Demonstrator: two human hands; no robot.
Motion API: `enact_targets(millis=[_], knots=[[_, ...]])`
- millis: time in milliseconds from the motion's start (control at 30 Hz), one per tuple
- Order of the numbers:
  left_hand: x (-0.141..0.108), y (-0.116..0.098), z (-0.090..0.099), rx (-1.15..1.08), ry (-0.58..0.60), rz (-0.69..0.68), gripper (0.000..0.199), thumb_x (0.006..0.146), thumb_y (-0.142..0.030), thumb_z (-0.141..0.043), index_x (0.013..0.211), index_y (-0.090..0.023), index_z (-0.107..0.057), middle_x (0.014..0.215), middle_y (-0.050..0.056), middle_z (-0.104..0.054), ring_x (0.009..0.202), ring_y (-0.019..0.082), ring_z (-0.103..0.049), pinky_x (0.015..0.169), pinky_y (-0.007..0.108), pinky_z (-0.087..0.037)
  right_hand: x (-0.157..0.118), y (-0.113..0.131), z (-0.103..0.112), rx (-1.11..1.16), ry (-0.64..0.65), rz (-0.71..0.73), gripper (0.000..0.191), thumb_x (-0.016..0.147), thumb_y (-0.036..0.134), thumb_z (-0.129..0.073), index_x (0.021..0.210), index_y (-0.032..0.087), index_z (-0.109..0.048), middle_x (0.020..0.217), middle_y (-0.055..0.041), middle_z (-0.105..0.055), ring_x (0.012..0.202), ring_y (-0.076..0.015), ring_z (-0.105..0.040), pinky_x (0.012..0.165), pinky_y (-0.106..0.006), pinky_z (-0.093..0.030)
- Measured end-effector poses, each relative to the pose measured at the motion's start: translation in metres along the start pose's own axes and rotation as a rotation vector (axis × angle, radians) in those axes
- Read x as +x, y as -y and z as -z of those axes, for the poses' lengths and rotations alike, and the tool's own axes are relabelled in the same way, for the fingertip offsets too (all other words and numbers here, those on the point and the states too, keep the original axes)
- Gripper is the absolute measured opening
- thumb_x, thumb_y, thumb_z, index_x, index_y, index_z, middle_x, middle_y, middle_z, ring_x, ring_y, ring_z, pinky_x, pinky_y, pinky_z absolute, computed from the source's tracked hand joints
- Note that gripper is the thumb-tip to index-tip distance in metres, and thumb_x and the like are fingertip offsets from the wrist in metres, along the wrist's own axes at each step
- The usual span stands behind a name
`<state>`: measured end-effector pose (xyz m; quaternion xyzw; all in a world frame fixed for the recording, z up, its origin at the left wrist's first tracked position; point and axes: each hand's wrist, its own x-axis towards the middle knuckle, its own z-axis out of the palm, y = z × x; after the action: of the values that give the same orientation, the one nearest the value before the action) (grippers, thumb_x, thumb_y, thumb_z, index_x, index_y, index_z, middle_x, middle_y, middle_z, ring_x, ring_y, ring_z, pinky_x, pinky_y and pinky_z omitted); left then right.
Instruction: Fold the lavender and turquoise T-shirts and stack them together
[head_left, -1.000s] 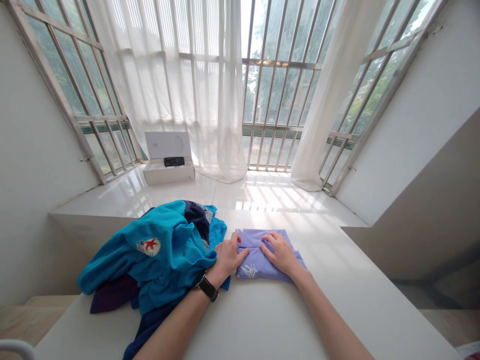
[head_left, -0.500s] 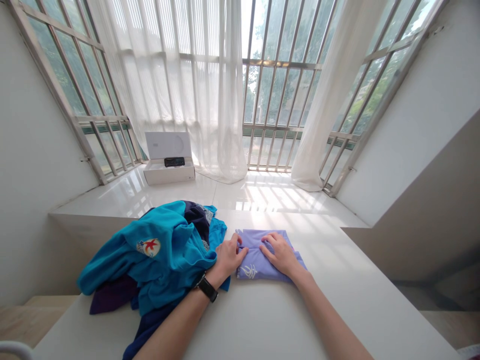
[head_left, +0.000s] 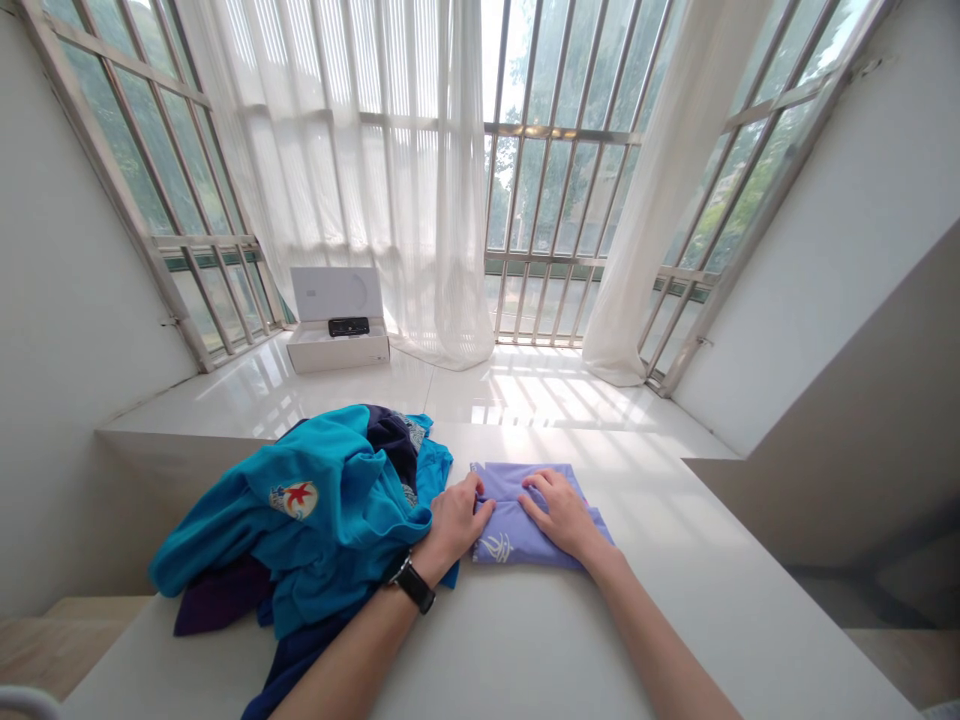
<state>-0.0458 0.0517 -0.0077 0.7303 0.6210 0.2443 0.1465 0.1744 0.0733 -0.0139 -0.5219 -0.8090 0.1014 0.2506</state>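
Note:
A folded lavender garment (head_left: 517, 540) with a white print near its front left corner lies flat on the white table (head_left: 510, 640). My left hand (head_left: 459, 518), with a black watch (head_left: 414, 583) on the wrist, rests at the garment's left edge, thumb and fingers apart. Lying over the garment's middle and right part is my right hand (head_left: 559, 510), its fingers spread on the cloth. Close by my left forearm is a heap of crumpled clothes, with a turquoise shirt (head_left: 330, 500) bearing a red star emblem on top and dark navy cloth (head_left: 225, 598) under it.
An open white box (head_left: 337, 350) holding a black device (head_left: 349, 327) stands on the window sill (head_left: 442, 390) behind the table. White curtains (head_left: 420, 200) hang before the barred windows. Walls rise on both sides.
Both hands stay in nearly the same place on the lavender garment. The whole view has shifted very slightly.

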Motion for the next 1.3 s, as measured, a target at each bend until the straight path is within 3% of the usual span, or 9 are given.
enact_targets(millis=[233, 433, 600, 733, 1300], knots=[[-0.0024, -0.0014, 0.0023, 0.026, 0.027, -0.013, 0.019, 0.097, -0.034, -0.056, 0.111, -0.021, -0.058, 0.089, 0.003, -0.07, 0.085, 0.022, -0.07, 0.071, 0.028, -0.045, 0.0002, 0.0017, 0.0008, 0.008, -0.001, -0.015, 0.019, 0.096, 0.036, -0.056, 0.107, 0.026, -0.067, 0.113, -0.0083, -0.066, 0.105, -0.0254, -0.06, 0.092, -0.04, -0.051], [-0.0042, -0.0038, 0.004, 0.126, -0.011, -0.072, 0.024, 0.097, -0.032, -0.057, 0.118, -0.02, -0.06, 0.113, 0.008, -0.065, 0.102, 0.023, -0.064, 0.078, 0.029, -0.049, -0.0003, 0.0, -0.0007, 0.007, -0.011, -0.013, 0.018, 0.095, 0.037, -0.056, 0.107, 0.028, -0.068, 0.112, -0.007, -0.066, 0.104, -0.0249, -0.06, 0.092, -0.04, -0.051], [-0.0033, -0.0012, 0.0018, 0.16, -0.08, -0.248, 0.019, 0.097, -0.026, -0.059, 0.114, -0.023, -0.064, 0.127, 0.006, -0.062, 0.116, 0.024, -0.056, 0.098, 0.036, -0.048, 0.0004, -0.0031, -0.0032, 0.004, -0.011, 0.012, 0.02, 0.096, 0.037, -0.055, 0.107, 0.026, -0.067, 0.111, -0.0074, -0.066, 0.104, -0.0247, -0.06, 0.096, -0.041, -0.049], [-0.0021, -0.0016, 0.0019, 0.148, -0.061, -0.332, 0.017, 0.099, -0.022, -0.056, 0.109, -0.024, -0.069, 0.117, 0.004, -0.069, 0.114, 0.024, -0.055, 0.101, 0.037, -0.047, 0.0003, -0.003, -0.003, 0.007, -0.014, 0.019, 0.02, 0.097, 0.037, -0.055, 0.107, 0.025, -0.066, 0.111, -0.0078, -0.066, 0.104, -0.0248, -0.059, 0.096, -0.041, -0.049], [-0.0011, -0.0051, 0.0041, 0.196, -0.046, -0.309, 0.02, 0.101, -0.024, -0.052, 0.1, -0.02, -0.071, 0.105, 0.007, -0.071, 0.105, 0.024, -0.058, 0.094, 0.035, -0.048, -0.0004, 0.0, -0.0011, 0.005, -0.024, 0.022, 0.019, 0.096, 0.035, -0.056, 0.105, 0.024, -0.067, 0.11, -0.0087, -0.066, 0.104, -0.0257, -0.061, 0.096, -0.041, -0.05]])
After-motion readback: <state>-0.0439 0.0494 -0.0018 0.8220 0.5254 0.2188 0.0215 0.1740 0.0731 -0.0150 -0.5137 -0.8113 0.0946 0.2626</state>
